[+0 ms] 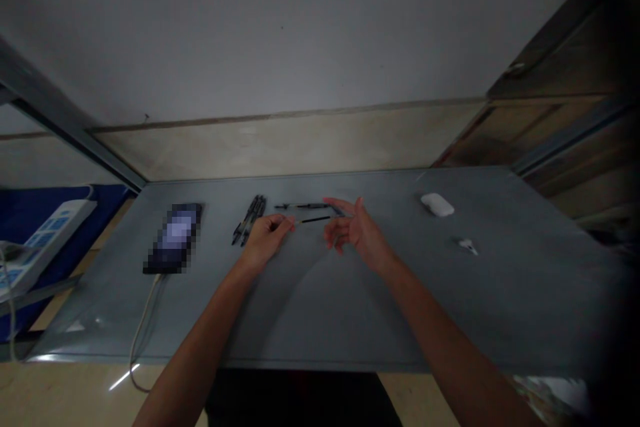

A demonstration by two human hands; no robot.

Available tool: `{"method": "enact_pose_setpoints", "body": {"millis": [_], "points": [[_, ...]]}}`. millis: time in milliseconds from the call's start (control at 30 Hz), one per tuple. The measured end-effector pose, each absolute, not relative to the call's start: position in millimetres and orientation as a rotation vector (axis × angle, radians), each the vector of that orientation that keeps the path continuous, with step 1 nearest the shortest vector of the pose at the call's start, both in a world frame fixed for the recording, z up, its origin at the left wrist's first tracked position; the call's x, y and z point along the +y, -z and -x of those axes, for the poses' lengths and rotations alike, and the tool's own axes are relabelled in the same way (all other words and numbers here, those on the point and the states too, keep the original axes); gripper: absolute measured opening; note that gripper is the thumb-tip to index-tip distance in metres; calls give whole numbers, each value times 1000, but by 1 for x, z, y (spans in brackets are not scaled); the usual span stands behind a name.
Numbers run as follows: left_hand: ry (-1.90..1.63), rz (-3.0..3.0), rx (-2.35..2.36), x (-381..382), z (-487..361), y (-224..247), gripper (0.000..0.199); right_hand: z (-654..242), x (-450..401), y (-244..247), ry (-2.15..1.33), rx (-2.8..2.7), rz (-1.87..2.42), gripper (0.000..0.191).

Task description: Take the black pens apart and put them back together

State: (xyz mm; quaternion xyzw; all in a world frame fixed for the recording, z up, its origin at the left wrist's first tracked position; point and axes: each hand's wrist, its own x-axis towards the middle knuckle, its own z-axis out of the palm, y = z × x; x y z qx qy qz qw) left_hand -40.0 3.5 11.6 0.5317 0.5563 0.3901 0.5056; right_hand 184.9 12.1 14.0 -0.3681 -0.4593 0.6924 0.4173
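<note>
Two bare forearms (200, 340) rise from dark clothing (300, 400) at the bottom edge and reach across a grey table top (320, 320). Between the hands lies a slim black pen refill (315, 219), its long axis almost level and rising slightly to the right, with its pale tip pointing to nine o'clock. The left hand (265, 240) sits at the refill's tip, its fingertips (289, 223) at or touching that end; whether they grip it, I cannot tell. The right hand (357, 232), well apart, stands open at three o'clock from the refill, with loosely curled fingers (334, 205) over the end of a longer black pen (303, 205) lying parallel just beyond the refill. A bundle of black pens (250, 219) lies tilted at the left hand's eleven o'clock. Farther toward nine o'clock is a black smartphone (174, 238) with a pixelated screen and a white cable (145, 327). A white rounded earbud case (437, 205) sits toward three o'clock.
</note>
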Motion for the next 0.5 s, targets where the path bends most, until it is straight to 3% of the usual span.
{"method": "enact_pose_setpoints", "body": {"millis": [500], "points": [[-868, -1483, 1353, 4, 36, -7, 43, -178, 13, -3, -1814, -1165, 904, 79]]}}
